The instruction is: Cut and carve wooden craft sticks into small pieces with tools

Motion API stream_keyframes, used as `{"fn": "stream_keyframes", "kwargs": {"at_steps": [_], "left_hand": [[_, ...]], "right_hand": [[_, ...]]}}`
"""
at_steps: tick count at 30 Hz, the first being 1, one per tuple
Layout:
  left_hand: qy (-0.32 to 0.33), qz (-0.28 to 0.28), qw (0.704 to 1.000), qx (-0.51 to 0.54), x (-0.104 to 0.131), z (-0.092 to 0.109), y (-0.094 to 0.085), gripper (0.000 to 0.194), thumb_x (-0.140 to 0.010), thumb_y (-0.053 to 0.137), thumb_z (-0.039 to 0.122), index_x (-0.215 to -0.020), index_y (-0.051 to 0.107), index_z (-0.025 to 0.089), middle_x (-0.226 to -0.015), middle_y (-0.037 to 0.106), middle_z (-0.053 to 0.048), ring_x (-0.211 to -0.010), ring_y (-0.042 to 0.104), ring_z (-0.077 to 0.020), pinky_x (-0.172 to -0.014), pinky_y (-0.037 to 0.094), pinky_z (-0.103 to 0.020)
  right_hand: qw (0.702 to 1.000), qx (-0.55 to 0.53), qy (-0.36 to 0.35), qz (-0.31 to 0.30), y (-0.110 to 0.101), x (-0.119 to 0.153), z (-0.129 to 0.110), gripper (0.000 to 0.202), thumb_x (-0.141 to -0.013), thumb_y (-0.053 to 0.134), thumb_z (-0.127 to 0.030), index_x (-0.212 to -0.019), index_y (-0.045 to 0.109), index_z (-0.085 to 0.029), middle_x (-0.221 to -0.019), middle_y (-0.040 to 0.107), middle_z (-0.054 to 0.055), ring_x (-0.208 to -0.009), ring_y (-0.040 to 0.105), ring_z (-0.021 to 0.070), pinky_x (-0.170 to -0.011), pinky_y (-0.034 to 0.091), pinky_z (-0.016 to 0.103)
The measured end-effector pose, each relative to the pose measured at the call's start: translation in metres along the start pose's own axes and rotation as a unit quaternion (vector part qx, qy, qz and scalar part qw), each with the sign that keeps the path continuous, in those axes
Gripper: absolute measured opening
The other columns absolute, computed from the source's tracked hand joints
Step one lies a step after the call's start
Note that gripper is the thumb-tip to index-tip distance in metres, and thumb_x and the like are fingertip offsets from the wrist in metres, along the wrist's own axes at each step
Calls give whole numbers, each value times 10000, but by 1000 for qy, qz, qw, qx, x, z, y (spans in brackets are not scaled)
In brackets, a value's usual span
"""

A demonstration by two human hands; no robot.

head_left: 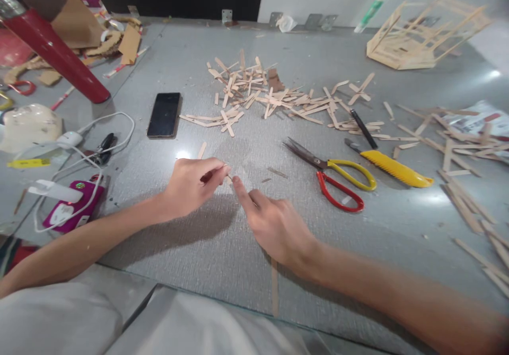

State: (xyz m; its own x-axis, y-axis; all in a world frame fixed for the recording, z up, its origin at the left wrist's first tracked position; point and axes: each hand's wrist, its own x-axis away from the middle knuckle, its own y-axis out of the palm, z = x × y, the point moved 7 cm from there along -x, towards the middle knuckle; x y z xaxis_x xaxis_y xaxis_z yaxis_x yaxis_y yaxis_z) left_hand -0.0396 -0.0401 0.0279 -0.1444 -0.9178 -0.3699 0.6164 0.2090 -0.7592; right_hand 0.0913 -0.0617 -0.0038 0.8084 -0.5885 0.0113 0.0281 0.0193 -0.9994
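Note:
My left hand (196, 185) is pinched around a small wooden piece (229, 179), of which only a short bit shows between the hands. Right beside it, my right hand (274, 225) has its index finger extended against that piece; the other fingers are curled, and what they hold is hidden. A wooden strip (274, 286) lies partly under my right hand. Another stick (202, 150) rests just beyond my left hand. Small dark slivers (277, 173) lie right of the fingertips. Scissors (326, 169) with one red and one yellow handle lie farther right.
Loose wooden sticks (278, 99) spread across the back and right. A yellow cutter (397, 168) and black pen (363, 128) lie right. A phone (164, 115), red cylinder (59, 58), white cable and purple box (75, 204) are left. A stick frame (417, 60) stands back right.

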Motion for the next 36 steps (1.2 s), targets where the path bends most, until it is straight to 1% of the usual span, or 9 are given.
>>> {"fn": "stream_keyframes", "kwargs": {"at_steps": [9,14,18,21,24,26,31,33,36], "left_hand": [[15,5,999,-35,2,2,1,285,-974,537,254,-729,659,174,-558,652,39,-450,515,-61,-508,390,-200],[7,-3,1000,-24,0,1,0,290,-964,557,237,-699,652,170,-531,629,48,-441,506,-54,-504,376,-195],[1,-18,1000,-12,-2,-1,1,297,-980,539,259,-718,651,173,-562,651,41,-446,518,-60,-512,392,-200],[-12,-26,1000,-7,-2,-4,1,285,-1002,513,297,-794,662,173,-596,669,32,-470,552,-71,-530,410,-205],[-47,4,999,8,-1,-6,-4,300,-1028,455,369,-960,662,162,-610,664,23,-502,588,-94,-538,427,-215],[-73,6,997,24,1,-7,-3,319,-1024,450,407,-1027,638,149,-637,668,16,-500,585,-98,-524,427,-218],[-90,-86,988,94,6,0,17,283,-1006,495,336,-815,611,163,-580,614,45,-446,516,-70,-484,376,-197],[-81,-92,986,110,7,3,19,340,-1013,453,241,-707,579,164,-540,577,54,-428,470,-57,-490,360,-193],[-79,-91,985,120,8,3,18,319,-994,445,162,-714,597,162,-537,563,59,-431,444,-55,-496,351,-191]], "right_hand": [[996,-44,27,-78,6,-1,-1,702,-820,396,18,-1520,364,-29,-834,673,120,-559,609,174,-486,494,285],[992,-46,31,-111,8,-3,1,712,-799,380,58,-1501,408,-55,-867,680,121,-600,629,170,-539,493,277],[997,-52,22,-56,15,1,3,727,-803,361,51,-1523,377,-48,-809,666,106,-562,586,166,-506,457,272],[992,-111,38,46,15,5,11,643,-874,359,-5,-1511,420,-76,-787,671,85,-517,536,138,-500,435,261],[947,-264,81,166,0,7,28,468,-976,383,-140,-1407,562,-98,-771,699,59,-551,553,117,-574,472,252],[900,-366,140,188,-8,6,41,388,-994,435,-220,-1294,662,-128,-700,685,18,-514,527,95,-573,469,237],[813,-534,197,126,-14,4,46,379,-970,510,-305,-1280,682,-172,-619,636,-30,-446,458,73,-465,397,210],[788,-571,210,98,-12,6,45,403,-960,533,-340,-1296,674,-168,-620,628,-28,-433,435,70,-429,369,208],[757,-610,228,60,-13,7,48,429,-939,567,-387,-1281,686,-158,-591,591,-36,-402,396,62,-382,327,202]]}}
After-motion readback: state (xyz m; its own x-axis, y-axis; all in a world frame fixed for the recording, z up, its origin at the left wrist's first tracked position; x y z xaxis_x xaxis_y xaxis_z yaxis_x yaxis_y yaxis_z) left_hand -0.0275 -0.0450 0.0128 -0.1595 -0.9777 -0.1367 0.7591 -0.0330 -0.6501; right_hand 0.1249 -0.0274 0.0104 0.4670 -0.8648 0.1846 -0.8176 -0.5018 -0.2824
